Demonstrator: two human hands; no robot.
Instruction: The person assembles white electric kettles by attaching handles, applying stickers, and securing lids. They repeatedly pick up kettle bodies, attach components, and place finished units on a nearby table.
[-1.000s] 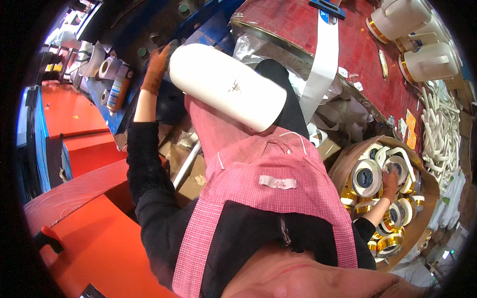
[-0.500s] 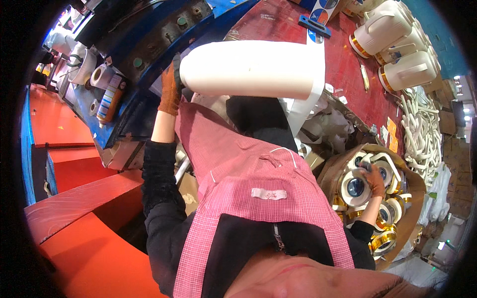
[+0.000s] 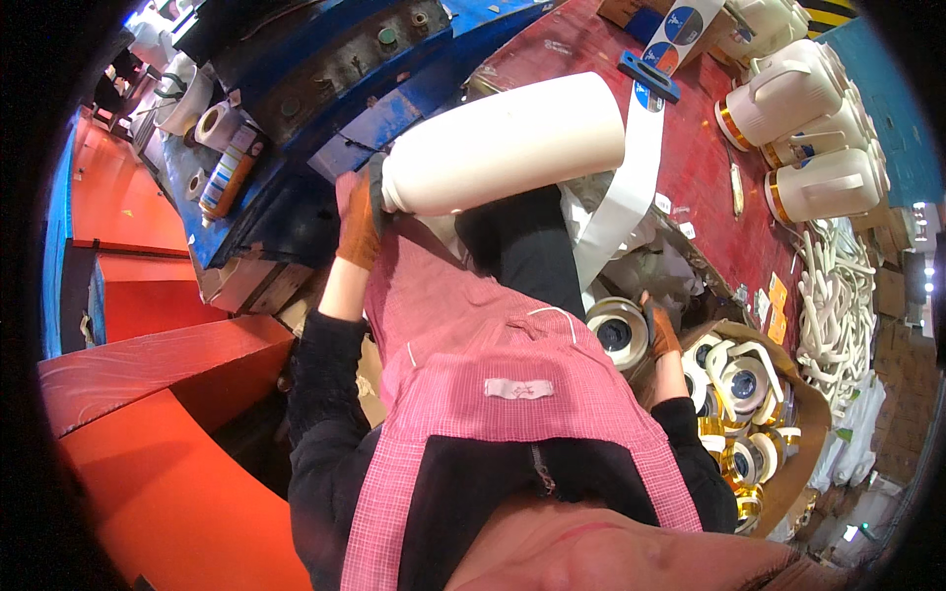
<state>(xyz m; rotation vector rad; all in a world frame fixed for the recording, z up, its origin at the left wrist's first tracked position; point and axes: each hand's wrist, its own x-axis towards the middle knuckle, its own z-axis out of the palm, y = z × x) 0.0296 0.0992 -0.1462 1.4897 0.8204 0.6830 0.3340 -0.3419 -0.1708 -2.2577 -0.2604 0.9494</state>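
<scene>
My left hand [image 3: 361, 222], in a brown glove with a dark palm, is closed on the narrow neck of a white jug body [image 3: 507, 143]. That body is long and rounded, lying sideways above my lap and tilted up to the right. On the right, my gloved right hand [image 3: 662, 330] grips a round white jug collar [image 3: 597, 340] with a dark centre, by its right side. It is held apart from the jug body. Next to that hand is an open cardboard box [image 3: 814, 424] with several similar collars, some gold-banded, and white handles.
A red table [image 3: 705, 138] carries finished white jugs [image 3: 823, 187], a strip of labels [image 3: 631, 163] and a blue tool [image 3: 650, 77]. White curved handles [image 3: 833, 295] are heaped beyond the box. At left are a blue bench [image 3: 261, 222], a spray can [image 3: 233, 172] and orange panels [image 3: 187, 492].
My right hand has come out of the box and moved left with a collar in it. The jug body has tilted, its right end higher, and my left hand has shifted slightly right and down.
</scene>
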